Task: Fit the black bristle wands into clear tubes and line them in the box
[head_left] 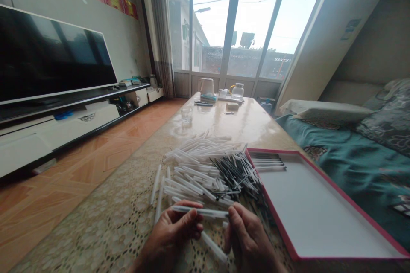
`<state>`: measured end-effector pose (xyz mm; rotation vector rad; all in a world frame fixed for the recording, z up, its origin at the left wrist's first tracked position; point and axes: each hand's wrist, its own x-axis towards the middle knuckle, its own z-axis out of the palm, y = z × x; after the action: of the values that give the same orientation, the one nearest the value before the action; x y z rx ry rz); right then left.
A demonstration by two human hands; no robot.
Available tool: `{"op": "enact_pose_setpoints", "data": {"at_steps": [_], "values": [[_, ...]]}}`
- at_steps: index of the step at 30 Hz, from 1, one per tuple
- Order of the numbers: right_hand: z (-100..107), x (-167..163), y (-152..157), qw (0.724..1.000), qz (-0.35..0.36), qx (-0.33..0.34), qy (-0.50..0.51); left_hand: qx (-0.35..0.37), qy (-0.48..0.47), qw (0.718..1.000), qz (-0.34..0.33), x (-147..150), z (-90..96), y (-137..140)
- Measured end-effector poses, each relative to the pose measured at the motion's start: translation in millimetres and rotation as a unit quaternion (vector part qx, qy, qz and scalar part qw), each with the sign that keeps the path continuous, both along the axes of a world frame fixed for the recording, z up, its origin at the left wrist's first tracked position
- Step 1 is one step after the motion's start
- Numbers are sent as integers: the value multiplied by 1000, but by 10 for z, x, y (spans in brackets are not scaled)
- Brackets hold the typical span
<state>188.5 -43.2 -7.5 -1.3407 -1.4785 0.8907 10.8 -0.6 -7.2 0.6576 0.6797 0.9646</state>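
Between both hands a translucent white pen barrel (pixel 211 212) is held level, just above the near end of the table. My left hand (pixel 171 230) pinches its left part between thumb and fingers. At its right end, the fingers of my right hand (pixel 248 232) are closed; whether they grip the barrel itself or a refill in it is hidden. Beyond the hands lies a heap of loose white pen barrels (pixel 188 179). Dark thin refills (pixel 229 172) are piled at its right. Another barrel (pixel 213 245) lies below the held one.
A shallow white box with a pink rim (pixel 323 209) stands at the right, with several dark-filled pens (pixel 267 161) at its far left corner. Farther along the table (pixel 112 222) are a drinking glass (pixel 186 115), a glass pitcher (pixel 237 90) and a small box (pixel 232 106).
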Motion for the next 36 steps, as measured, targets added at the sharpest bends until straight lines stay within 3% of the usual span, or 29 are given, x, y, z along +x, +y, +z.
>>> {"op": "enact_pose_setpoints", "data": {"at_steps": [4,7,11,15,19,21,23,24,27,31,36], "values": [[12,57,-5,997,-50,16,-62,7,25,1000,6,-12,-1,5],[32,108,-13,973,-78,121,-181,24,55,998,8,-12,7,-4],[28,113,-1,927,-22,220,-304,73,113,991,-20,-13,1,6],[-16,106,39,900,21,244,-361,108,140,984,-30,-4,19,-2],[-32,166,77,918,-49,230,-318,162,201,966,12,-33,211,-107],[-16,195,82,937,-85,211,-266,209,287,935,5,-72,376,-162],[5,210,81,950,-109,185,-227,264,372,888,-62,-113,540,-163],[13,213,80,954,-118,172,-214,309,415,852,-79,-127,607,-132],[20,216,84,960,-131,157,-192,449,509,733,-46,-128,702,82],[0,227,102,960,-137,155,-187,527,601,599,-46,-42,632,445],[-18,247,118,960,-140,156,-184,532,619,575,-58,56,535,657]]}}
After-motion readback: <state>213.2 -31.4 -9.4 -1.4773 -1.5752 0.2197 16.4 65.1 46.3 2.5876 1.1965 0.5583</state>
